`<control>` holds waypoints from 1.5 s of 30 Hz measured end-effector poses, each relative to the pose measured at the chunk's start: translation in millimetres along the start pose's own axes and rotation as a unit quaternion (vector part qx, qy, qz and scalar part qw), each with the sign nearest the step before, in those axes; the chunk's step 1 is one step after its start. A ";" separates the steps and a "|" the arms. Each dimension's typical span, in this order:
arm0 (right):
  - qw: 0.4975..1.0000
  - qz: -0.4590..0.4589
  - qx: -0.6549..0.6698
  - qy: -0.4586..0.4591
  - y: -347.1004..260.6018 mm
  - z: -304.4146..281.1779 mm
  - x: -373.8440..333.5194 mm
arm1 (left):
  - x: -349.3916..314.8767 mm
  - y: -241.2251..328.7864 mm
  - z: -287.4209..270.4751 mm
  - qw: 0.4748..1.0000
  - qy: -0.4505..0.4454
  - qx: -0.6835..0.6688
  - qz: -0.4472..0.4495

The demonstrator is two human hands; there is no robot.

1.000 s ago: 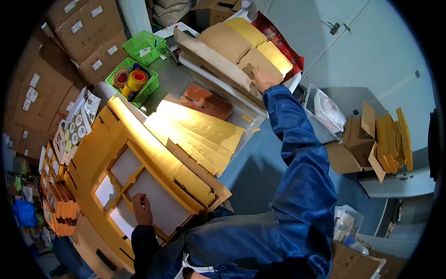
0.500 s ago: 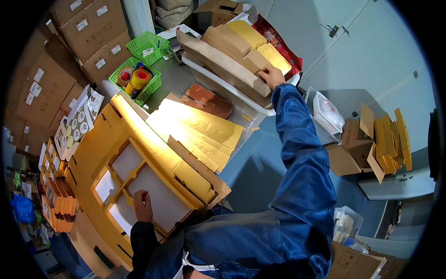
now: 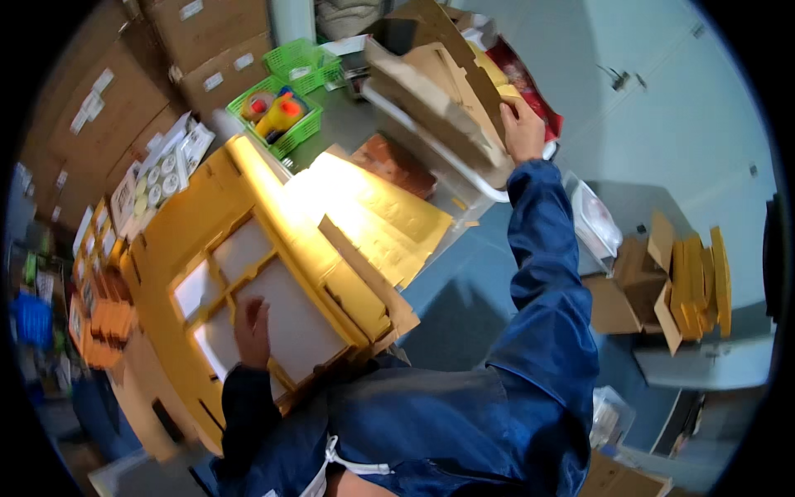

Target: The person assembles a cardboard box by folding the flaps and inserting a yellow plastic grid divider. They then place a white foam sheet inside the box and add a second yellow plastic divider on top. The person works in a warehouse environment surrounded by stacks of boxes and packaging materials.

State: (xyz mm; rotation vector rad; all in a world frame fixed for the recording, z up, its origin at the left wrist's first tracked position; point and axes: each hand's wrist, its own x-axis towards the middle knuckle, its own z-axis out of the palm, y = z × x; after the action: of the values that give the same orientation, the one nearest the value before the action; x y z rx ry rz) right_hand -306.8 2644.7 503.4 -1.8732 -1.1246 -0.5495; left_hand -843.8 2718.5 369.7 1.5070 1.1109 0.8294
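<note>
My right hand (image 3: 523,131) pinches the near end of a flat brown cardboard piece (image 3: 465,62), which stands on edge in a white plastic bin (image 3: 451,164). More cardboard pieces (image 3: 418,103) lie beside it in the bin. My left hand (image 3: 252,333) is over a large yellow cardboard box (image 3: 186,199) whose cross-shaped divider frames white panels (image 3: 298,306). Its fingers are slightly blurred, loosely bent and a little apart, with nothing visible in them. Whether they touch the panel is not clear.
Fanned yellow cardboard sheets (image 3: 373,211) lie right of the box, near a reddish-brown flat piece (image 3: 393,164). Green baskets (image 3: 310,128), one with tape rolls, stand behind. Stacked cartons (image 3: 219,74) rise at the left. An open carton (image 3: 625,286) holds yellow pieces at right.
My right hand has raised the brown cardboard piece on edge in the bin. My left hand stays over the divided box. The whole view has shifted, with things appearing further right.
</note>
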 end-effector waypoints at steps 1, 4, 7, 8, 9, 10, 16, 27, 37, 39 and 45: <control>0.998 0.010 0.045 -0.037 -34.7 2.2 -14.4 | 1.8 13.5 6.1 0.998 -0.048 -0.048 0.004; 0.971 -0.204 0.071 -0.105 -137.0 15.4 -73.2 | 9.1 45.4 32.0 0.906 -0.203 -0.372 -0.017; 0.895 -0.388 0.094 -0.198 -207.5 21.5 -136.4 | 7.6 57.3 26.6 0.764 -0.224 -0.603 -0.050; 0.879 -0.419 0.115 -0.196 -226.1 26.9 -156.3 | 5.3 55.6 15.5 0.795 -0.144 -0.584 -0.077; 0.865 -0.442 0.131 -0.198 -241.0 29.0 -173.5 | 2.9 52.4 4.9 0.805 -0.095 -0.581 -0.079; 0.847 -0.430 0.162 -0.266 -251.3 28.4 -184.4 | -4.9 46.8 -3.6 0.818 -0.034 -0.566 -0.101; 0.860 -0.280 0.175 -0.389 -329.6 55.1 -240.5 | -57.9 15.7 -25.4 0.853 0.003 -0.517 -0.072; 0.824 -0.293 0.121 -0.470 -381.8 85.3 -298.8 | -108.0 -18.8 -101.2 0.896 0.075 -0.433 -0.062; 0.641 -0.143 0.213 -0.723 -380.2 87.0 -319.4 | -112.1 -43.9 -125.1 0.857 -0.065 -0.511 0.004; 0.636 -0.130 0.339 -0.681 -374.2 87.1 -322.3 | -106.0 -45.6 -138.0 0.889 -0.031 -0.456 -0.026; 0.629 -0.006 0.270 -0.729 -350.9 77.4 -333.5 | -91.0 -51.6 -172.6 0.883 0.003 -0.468 -0.037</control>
State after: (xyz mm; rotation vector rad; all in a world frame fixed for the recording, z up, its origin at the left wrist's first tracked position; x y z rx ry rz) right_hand -780.8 2626.1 379.4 -1.4832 -1.9049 1.5232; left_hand -1043.7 2691.8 361.6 0.6368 0.5916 1.0976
